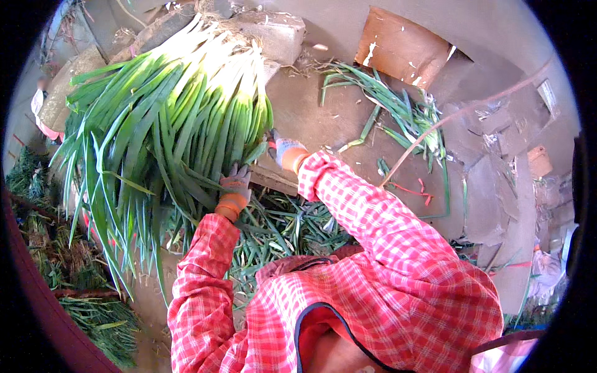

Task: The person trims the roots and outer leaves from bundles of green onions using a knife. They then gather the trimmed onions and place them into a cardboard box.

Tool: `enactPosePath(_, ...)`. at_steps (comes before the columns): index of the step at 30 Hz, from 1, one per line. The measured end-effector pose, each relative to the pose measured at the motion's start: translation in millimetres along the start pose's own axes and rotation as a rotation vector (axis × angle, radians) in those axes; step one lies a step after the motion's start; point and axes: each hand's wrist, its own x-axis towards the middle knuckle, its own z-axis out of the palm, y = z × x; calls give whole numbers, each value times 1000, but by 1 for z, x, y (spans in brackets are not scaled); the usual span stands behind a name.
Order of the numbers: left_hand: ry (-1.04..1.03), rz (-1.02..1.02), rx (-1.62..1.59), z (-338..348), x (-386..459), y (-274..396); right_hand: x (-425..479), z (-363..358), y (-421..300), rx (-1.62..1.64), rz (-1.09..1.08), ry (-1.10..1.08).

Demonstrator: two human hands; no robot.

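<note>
A large heap of long green onions (186, 107) lies before me, white root ends at the far side and green leaves trailing towards me. My left hand (235, 185), in a grey and orange work glove, rests against the leaves at the heap's near right, its fingers apart. Beside the heap's right edge is my right hand (287, 150), gloved in the same way, close to the leaf tips. Something dark and red shows at its fingertips; whether it is a held thing or part of the glove is unclear.
A pale block (280, 35) stands behind the root ends. Loose onion leaves (396, 107) lie on the worktop (308, 98) to the right, near a brown board (401, 46). A thin reddish cord or hose (447, 119) crosses the right side. Below the worktop's edge are discarded leaves (289, 228).
</note>
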Motion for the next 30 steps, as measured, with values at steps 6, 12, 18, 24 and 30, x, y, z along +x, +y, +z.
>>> enactPosePath(6,38,51,10,21,15,-12,-43,-7,127,-274,-104,-64)
enactPosePath(12,33,91,-63,31,9,-28,-137,-83,270,-520,330,100)
enactPosePath(18,-23,79,18,32,16,-23,-183,-108,334,-528,630,183)
enactPosePath(24,-19,156,-187,28,9,-36,-152,-97,375,-670,524,197)
enactPosePath(30,-198,-5,-123,19,16,-24,-145,-48,411,-642,420,254)
